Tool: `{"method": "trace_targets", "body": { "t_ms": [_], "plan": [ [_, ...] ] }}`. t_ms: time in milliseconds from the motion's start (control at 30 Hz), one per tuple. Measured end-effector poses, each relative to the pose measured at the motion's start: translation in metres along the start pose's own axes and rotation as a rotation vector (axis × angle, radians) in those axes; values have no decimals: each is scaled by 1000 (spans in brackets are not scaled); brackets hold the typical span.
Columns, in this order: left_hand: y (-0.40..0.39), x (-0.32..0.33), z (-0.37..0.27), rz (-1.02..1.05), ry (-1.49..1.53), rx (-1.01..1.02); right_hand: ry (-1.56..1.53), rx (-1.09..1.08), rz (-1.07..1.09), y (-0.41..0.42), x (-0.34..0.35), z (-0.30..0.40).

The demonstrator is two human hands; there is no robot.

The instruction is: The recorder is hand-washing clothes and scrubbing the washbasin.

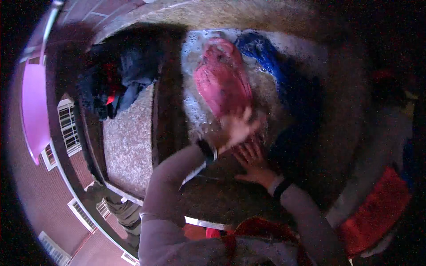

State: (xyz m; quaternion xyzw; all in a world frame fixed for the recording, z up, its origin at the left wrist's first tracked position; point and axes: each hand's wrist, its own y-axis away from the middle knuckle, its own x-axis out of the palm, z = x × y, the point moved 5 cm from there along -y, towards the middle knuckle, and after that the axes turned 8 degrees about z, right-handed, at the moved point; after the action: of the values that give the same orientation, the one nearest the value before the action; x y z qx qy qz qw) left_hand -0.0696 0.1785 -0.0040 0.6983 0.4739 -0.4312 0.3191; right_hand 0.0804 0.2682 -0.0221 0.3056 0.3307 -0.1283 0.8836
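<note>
A wet pink cloth item (224, 78), perhaps a bag or garment, lies spread in the middle of a stone wash basin with soap suds (194, 116) around it. My left hand (238, 128), blurred and with fingers spread, is at the near end of the pink item; a dark band is on its wrist. Just below and to the right, my right hand (253, 161) rests palm down with fingers apart, near the basin's shaded near part. It also has a dark band at the wrist. Wet blue fabric (259, 50) lies to the right of the pink item, running into shadow.
Left of a dark divider (169, 93) is a second basin with a speckled floor (128, 143), holding dark and blue-grey clothes (136, 69) with a red piece. Red fabric (376, 212) is at lower right. A pink cloth (35, 106) hangs at far left, near a brick building with barred windows.
</note>
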Motion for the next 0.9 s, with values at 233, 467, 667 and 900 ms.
{"method": "trace_targets", "body": {
  "t_ms": [233, 467, 667, 900],
  "plan": [
    [-107, -15, 81, 136, 32, -122, 38, -45, -84, -3, 9, 1],
    [-87, -46, 130, 76, 302, -269, 63, -101, -191, -2, 13, -4],
    [-2, -115, 118, -281, 891, -391, 8, 248, 8, 4, -6, -4],
    [-1, -194, 105, -369, 894, -411, 165, 52, -82, -1, 51, -4]
  ]
}}
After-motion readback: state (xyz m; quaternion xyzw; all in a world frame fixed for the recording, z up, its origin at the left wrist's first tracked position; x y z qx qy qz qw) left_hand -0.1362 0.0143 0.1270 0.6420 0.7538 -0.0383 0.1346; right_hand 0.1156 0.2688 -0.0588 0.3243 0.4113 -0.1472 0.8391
